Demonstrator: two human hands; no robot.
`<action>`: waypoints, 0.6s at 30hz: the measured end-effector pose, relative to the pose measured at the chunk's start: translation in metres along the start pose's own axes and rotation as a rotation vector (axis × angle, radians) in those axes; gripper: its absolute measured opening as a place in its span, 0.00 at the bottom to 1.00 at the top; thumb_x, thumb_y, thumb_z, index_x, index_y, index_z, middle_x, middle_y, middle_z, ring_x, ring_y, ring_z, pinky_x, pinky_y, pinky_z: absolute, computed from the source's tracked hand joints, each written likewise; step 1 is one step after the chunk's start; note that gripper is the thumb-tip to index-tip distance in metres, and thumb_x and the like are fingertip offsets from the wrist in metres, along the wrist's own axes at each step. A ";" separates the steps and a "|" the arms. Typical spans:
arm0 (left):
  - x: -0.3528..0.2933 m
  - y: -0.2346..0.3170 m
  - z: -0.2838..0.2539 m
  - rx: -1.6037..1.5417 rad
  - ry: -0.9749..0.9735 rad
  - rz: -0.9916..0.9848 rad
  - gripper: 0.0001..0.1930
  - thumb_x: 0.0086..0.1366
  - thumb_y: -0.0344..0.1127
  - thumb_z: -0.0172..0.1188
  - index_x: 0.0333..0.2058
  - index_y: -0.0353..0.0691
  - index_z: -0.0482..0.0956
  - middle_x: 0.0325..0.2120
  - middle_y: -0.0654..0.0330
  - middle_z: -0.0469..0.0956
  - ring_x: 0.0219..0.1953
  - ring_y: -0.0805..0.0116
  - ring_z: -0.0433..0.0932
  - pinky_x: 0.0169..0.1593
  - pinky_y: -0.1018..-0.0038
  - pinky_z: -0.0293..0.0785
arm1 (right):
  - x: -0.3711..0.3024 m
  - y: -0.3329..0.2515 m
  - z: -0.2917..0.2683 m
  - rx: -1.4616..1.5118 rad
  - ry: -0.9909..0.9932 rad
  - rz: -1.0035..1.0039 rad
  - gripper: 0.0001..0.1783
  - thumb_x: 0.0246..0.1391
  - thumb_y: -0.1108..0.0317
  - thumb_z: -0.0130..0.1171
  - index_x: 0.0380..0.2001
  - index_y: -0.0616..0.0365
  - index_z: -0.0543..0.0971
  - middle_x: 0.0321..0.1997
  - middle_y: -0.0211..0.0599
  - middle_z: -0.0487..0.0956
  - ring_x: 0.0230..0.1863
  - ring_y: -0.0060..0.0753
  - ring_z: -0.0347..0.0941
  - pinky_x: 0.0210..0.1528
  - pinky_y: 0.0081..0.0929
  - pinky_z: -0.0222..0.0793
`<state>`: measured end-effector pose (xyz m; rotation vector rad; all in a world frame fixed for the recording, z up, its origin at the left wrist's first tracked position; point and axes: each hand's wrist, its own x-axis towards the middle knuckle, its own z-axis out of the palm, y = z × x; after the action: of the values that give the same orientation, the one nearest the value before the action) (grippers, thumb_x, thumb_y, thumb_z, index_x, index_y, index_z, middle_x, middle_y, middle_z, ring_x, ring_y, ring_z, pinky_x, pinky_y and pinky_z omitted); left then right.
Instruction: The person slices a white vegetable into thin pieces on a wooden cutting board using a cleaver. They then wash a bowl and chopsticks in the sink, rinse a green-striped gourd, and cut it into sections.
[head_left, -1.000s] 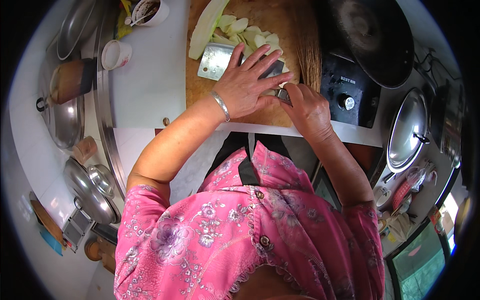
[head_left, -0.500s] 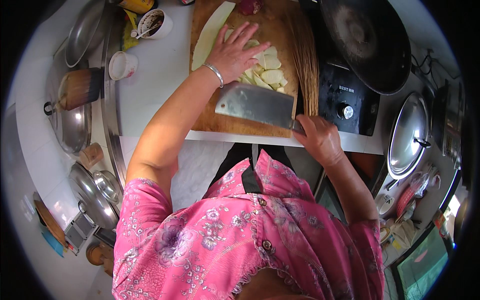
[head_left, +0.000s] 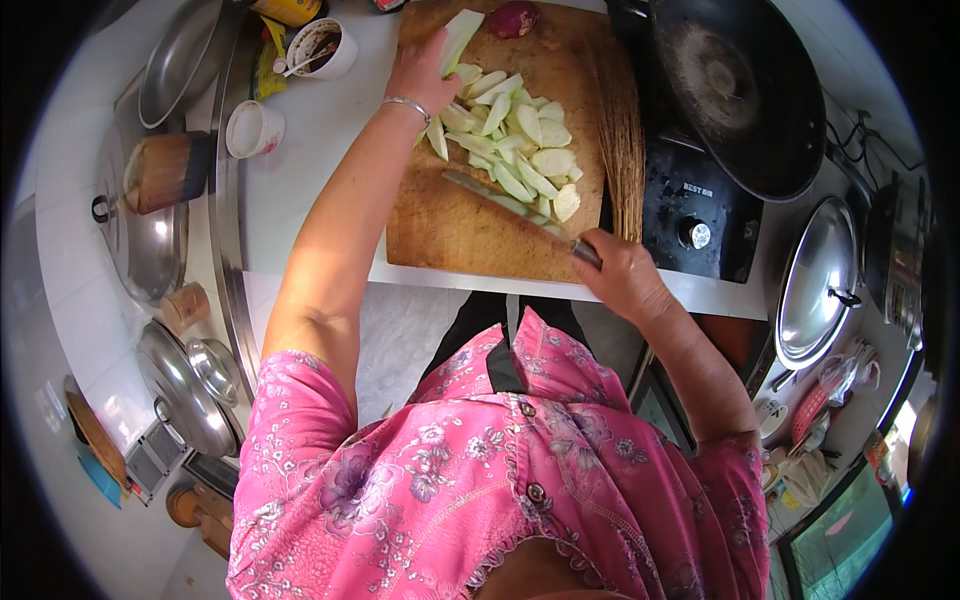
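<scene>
- at the far left of the wooden board (head_left: 440, 238), the large pale green piece (head_left: 461, 40) is touched by the left hand (head_left: 422, 80); as its fingers are partly hidden, whether it is pinched cannot be told.
- at the board's near right, the cleaver (head_left: 505, 204) is gripped by its handle, the right hand (head_left: 622, 268) wrapped round; its blade is seen nearly edge-on beside the slices (head_left: 510, 132).
- some weight is to be expected in the stiff cleaver; it is best held by the handle.
- the large piece would probably be felt as firm, slick where cut, and best taken by its sides.
- the slices, heaped mid-board, are likely light, moist and easily snapped; they are best scooped from below.
- beyond, a purple-red bulb (head_left: 514, 19) is set; the board is carried by the white surface (head_left: 275, 205).
</scene>
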<state>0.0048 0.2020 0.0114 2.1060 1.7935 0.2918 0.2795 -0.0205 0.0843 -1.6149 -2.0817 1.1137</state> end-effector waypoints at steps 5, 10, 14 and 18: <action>-0.014 0.011 -0.031 -0.260 0.177 -0.041 0.34 0.53 0.38 0.59 0.60 0.47 0.62 0.51 0.49 0.70 0.51 0.51 0.71 0.55 0.65 0.67 | 0.025 0.014 -0.011 -0.101 -0.009 -0.028 0.12 0.49 0.61 0.60 0.26 0.59 0.72 0.23 0.47 0.76 0.27 0.53 0.75 0.28 0.41 0.72; -0.070 0.002 -0.061 -0.681 0.315 -0.040 0.32 0.55 0.31 0.59 0.61 0.43 0.61 0.50 0.54 0.71 0.50 0.66 0.71 0.52 0.73 0.68 | 0.045 0.015 -0.016 -0.105 0.000 -0.067 0.12 0.50 0.62 0.60 0.28 0.59 0.72 0.25 0.46 0.77 0.28 0.53 0.75 0.29 0.41 0.72; -0.123 0.001 -0.071 -1.022 0.379 -0.211 0.31 0.58 0.27 0.56 0.61 0.40 0.60 0.48 0.57 0.71 0.48 0.72 0.71 0.51 0.76 0.68 | 0.037 0.002 -0.006 0.018 -0.016 -0.035 0.11 0.51 0.63 0.59 0.27 0.60 0.72 0.24 0.48 0.76 0.28 0.54 0.75 0.28 0.42 0.71; -0.164 -0.005 -0.059 -0.918 0.212 -0.186 0.29 0.58 0.24 0.54 0.60 0.36 0.61 0.49 0.57 0.71 0.49 0.68 0.71 0.53 0.73 0.67 | 0.025 -0.004 0.001 0.052 -0.048 0.006 0.11 0.51 0.64 0.59 0.28 0.61 0.71 0.22 0.50 0.75 0.27 0.55 0.74 0.27 0.42 0.70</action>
<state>-0.0506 0.0499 0.0754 1.2820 1.5002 1.0763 0.2677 0.0013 0.0813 -1.5860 -2.0612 1.2098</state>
